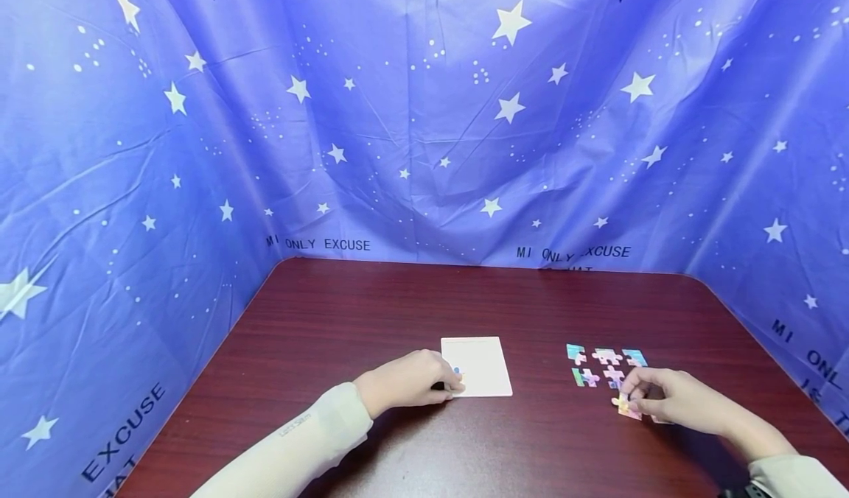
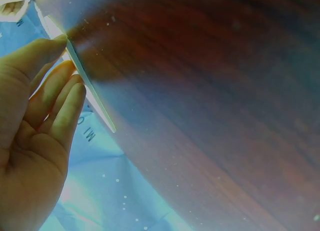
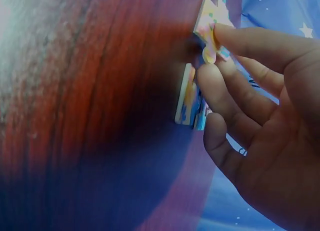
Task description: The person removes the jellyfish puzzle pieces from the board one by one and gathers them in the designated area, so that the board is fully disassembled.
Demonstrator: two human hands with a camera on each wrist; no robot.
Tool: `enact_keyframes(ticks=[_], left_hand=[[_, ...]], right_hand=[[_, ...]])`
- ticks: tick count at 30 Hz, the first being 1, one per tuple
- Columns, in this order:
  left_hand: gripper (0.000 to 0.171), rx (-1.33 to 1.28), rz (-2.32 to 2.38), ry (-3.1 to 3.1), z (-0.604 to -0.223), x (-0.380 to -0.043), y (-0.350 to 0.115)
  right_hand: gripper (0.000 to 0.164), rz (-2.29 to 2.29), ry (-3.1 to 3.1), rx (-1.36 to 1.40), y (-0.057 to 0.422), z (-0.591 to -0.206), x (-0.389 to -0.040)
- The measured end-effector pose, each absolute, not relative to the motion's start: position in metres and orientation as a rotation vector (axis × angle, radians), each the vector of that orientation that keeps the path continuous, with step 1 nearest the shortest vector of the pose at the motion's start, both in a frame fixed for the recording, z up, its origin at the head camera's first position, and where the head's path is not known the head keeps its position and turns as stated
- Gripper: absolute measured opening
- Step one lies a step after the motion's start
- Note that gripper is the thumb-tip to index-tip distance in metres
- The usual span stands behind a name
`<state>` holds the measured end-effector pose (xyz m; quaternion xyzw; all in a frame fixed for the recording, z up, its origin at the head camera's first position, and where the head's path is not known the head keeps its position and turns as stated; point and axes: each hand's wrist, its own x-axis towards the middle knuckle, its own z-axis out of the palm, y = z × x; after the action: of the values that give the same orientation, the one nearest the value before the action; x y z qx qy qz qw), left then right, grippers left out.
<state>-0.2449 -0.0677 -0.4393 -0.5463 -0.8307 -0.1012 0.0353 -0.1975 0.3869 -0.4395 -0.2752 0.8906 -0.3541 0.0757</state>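
A white square puzzle board (image 1: pixel 484 365) lies flat on the table. My left hand (image 1: pixel 414 380) grips its near left corner, the thumb at the near edge (image 2: pixel 95 98). By those fingertips, a small patch of blue and yellow, probably a puzzle piece, shows on the board, mostly covered. To the right, my right hand (image 1: pixel 683 402) pinches a yellow and pink jigsaw piece (image 1: pixel 626 407) between thumb and fingers; the piece (image 3: pixel 207 33) is tilted in the right wrist view. Just beyond that hand lie several loose jigsaw pieces (image 1: pixel 606 356) in two rough rows. Another piece is partly hidden under the right hand.
The dark red wooden table (image 1: pixel 371 299) has rounded far corners. A blue curtain (image 1: pixel 411 115) with white stars and printed letters hangs around its back and sides. Bare tabletop lies between the board and the loose pieces.
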Motion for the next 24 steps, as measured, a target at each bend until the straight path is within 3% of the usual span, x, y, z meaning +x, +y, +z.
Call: enact_keyframes(ticks=[7, 24], left_hand=[[0.021, -1.691, -0.311, -2.536, -0.4407, -0.2455, -0.0678], [0.020, -1.679, -0.312, -2.542, -0.4363, -0.2427, -0.0674]], right_hand=[[0.021, -0.933, 2.861, -0.940, 0.3873, -0.4447, -0.1974], [0.017, -0.964, 2.837, -0.848, 0.3866, -0.4469, -0.1951]])
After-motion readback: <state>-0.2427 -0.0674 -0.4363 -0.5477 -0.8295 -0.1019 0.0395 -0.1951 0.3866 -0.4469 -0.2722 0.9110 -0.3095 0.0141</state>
